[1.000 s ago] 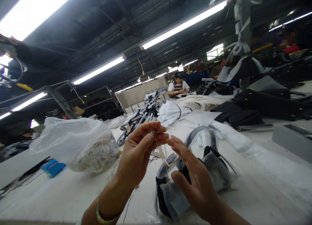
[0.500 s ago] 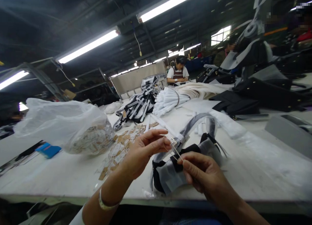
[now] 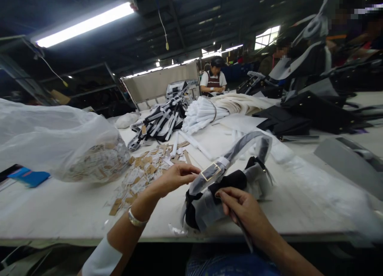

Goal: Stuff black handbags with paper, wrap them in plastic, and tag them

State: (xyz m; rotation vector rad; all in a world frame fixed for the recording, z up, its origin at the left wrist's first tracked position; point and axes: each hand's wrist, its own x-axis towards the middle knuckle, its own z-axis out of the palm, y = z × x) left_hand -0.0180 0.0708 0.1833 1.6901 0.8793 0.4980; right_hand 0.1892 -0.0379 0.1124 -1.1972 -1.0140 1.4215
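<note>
In front of me lies a small black handbag (image 3: 209,212) wrapped in translucent film, its wrapped strap (image 3: 239,148) arching above it. A gold-coloured buckle (image 3: 211,171) sits on the strap. My left hand (image 3: 176,178) is open, fingers stretched toward the strap beside the buckle; whether they touch it I cannot tell. My right hand (image 3: 243,206) is closed in a pinch at the bag's near side. Below its palm hangs a thin flat hang tag (image 3: 245,234), seen nearly edge-on and partly hidden by the fingers.
Loose brown and white tags (image 3: 140,176) are spread left of the bag, beside a clear plastic sack (image 3: 98,160) of more tags. Behind lie wrapped straps (image 3: 161,120) and a white bundle (image 3: 200,114). A grey box (image 3: 344,160) stands right; a co-worker (image 3: 214,78) sits beyond.
The thin white cord stretched between my hands no longer shows. My left hand has moved slightly left, away from my right hand, and the strap's buckle is now uncovered. The view has shifted.
</note>
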